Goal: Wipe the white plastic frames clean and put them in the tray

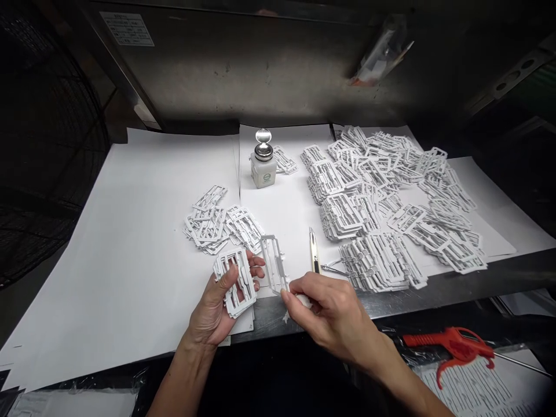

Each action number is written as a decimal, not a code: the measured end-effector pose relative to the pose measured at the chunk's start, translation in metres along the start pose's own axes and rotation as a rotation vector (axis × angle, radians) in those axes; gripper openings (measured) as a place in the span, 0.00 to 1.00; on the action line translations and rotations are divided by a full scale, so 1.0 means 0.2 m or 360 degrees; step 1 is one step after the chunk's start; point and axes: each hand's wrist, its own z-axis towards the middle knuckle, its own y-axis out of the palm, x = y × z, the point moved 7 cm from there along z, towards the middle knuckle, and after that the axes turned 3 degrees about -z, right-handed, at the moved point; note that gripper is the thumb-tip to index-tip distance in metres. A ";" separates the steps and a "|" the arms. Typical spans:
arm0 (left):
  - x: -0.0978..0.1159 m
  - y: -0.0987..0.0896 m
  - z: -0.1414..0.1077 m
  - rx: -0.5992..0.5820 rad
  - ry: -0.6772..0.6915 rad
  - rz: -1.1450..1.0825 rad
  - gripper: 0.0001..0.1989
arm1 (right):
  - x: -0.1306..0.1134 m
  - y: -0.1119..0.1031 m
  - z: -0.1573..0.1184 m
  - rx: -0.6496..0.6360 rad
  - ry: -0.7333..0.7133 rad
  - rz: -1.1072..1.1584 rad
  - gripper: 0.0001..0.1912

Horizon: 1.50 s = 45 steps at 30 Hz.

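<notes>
- Hands apart, lower center: left hand (217,304) clamped on a stack (243,289), right hand (336,304) pinching one frame (274,263)
- Big pile (382,202) right, small pile (212,223) center-left, can't tell which is done

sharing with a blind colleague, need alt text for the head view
The left hand holds a stack of white frames; the right hand pinches a single frame. More frames lie in piles on white paper, with a bottle and knife; a red trigger tool lies lower right.
</notes>
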 end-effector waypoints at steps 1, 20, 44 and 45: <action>0.00 0.00 0.00 0.0001 -0.0002 0.0003 0.17 | -0.01 0.00 0.00 -0.0012 -0.0038 -0.0108 0.10; -0.13 0.07 -0.01 -0.0250 -0.0289 -0.0497 0.21 | 0.00 -0.05 0.11 0.0019 0.0138 0.0514 0.02; -0.13 0.04 0.01 0.0043 -0.0216 -0.0280 0.14 | 0.01 -0.03 0.21 0.0161 -0.0037 0.0159 0.05; -0.12 0.03 0.01 0.0075 -0.0203 -0.0289 0.13 | 0.00 -0.01 0.20 0.0124 -0.0038 0.0149 0.05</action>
